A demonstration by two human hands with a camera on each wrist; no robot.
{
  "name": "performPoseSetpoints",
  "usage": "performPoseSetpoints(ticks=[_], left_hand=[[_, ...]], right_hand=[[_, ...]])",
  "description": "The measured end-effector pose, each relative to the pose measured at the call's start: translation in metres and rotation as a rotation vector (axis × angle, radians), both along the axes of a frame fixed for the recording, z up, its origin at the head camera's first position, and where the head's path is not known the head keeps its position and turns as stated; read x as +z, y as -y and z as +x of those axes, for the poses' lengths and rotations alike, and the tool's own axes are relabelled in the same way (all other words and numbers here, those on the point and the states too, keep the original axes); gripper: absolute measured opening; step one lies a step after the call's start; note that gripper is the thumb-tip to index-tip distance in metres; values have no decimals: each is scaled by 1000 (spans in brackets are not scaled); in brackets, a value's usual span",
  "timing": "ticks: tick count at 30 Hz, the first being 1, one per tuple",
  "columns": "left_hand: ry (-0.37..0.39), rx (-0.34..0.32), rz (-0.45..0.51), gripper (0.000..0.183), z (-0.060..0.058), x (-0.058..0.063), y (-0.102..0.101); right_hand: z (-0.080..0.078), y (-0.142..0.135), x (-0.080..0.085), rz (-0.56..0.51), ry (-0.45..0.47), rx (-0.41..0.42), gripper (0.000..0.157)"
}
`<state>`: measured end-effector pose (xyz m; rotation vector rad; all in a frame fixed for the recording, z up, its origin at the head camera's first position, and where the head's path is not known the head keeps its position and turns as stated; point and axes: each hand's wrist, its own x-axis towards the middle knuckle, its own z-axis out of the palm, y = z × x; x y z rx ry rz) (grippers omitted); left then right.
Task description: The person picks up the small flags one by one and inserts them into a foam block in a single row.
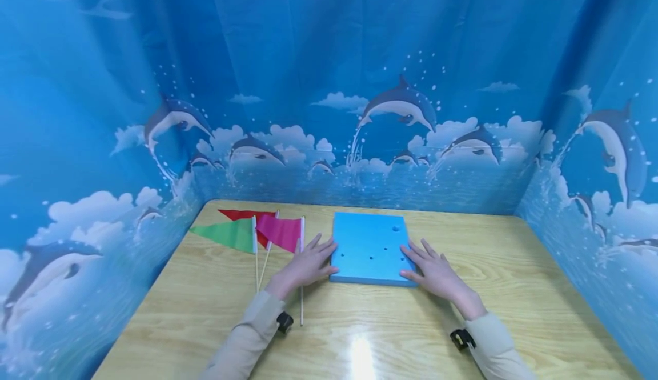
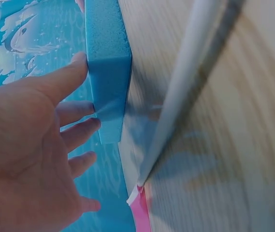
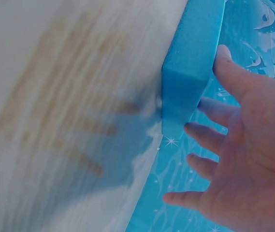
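Note:
A flat blue foam block (image 1: pixel 367 237) with several small holes in its top lies on the table. At its left edge is my left hand (image 1: pixel 307 261), fingers spread, fingertips right at the block's side and top edge. My right hand (image 1: pixel 434 268) mirrors it on the right edge, its thumb and fingers extended over the rim. In the left wrist view the thumb and fingertips meet the block's side (image 2: pixel 109 82). From the right wrist, the block's corner (image 3: pixel 185 92) shows beside the spread fingers. A pink flag (image 1: pixel 281 231) lies with its stick passing under my left hand.
Left of the block lie a green flag (image 1: pixel 231 235) and a red flag (image 1: pixel 241 215), partly overlapped by the pink one. The wooden table (image 1: pixel 488 254) is enclosed by a blue dolphin-print curtain (image 1: pixel 308 83) at the back and sides.

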<state>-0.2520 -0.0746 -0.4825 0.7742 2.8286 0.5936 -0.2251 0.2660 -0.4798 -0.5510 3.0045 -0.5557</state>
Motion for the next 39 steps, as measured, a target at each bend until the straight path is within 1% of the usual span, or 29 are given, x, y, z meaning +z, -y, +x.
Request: performPoseSetpoints(ticks=[9,15,19,27,30,35,37,39], left_hand=[[5,3,17,69,11,0,12],[10,-1,34,68,19,0,18],[-6,-8,31,67,26,1,20],[22,0,32,67,39,7,24],[20,2,39,67,41,8,24],[21,10,37,66,43,8,24],[16,10,34,66,43,7,25],[12,8,36,66,43,7,25]], right_hand=[[10,2,1,-17,-9,52,71],[18,3,3,-24,-9,70,70],[24,4,3,-13,-13,76,70],[32,3,1,-28,1,82,70],[33,4,0,-28,-26,82,70],[30,9,-1,-16,-96,91,75],[28,10,-2,-3,-92,100,76],[27,10,-2,10,-67,110,77]])
